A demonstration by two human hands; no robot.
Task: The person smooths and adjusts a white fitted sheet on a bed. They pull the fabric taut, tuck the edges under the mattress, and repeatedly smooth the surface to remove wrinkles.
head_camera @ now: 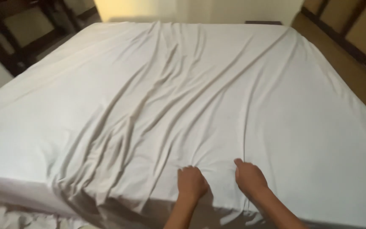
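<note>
Left hand [191, 182]: fingers bunched on white sheet [183, 97].
Right hand [250, 178]: fingers curled, gripping sheet.
Beyond fingers: long creases.
Advice: pull evenly.

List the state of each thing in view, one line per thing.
White sheet: spread over the bed, wrinkled, folds fanning out from the hands.
Left hand: closed, gripping the sheet at the near edge.
Right hand: closed, gripping the sheet beside it.
Bed: covered.

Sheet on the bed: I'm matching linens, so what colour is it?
Plain white, no pattern; the sheet shows clearly in the head view.
</note>
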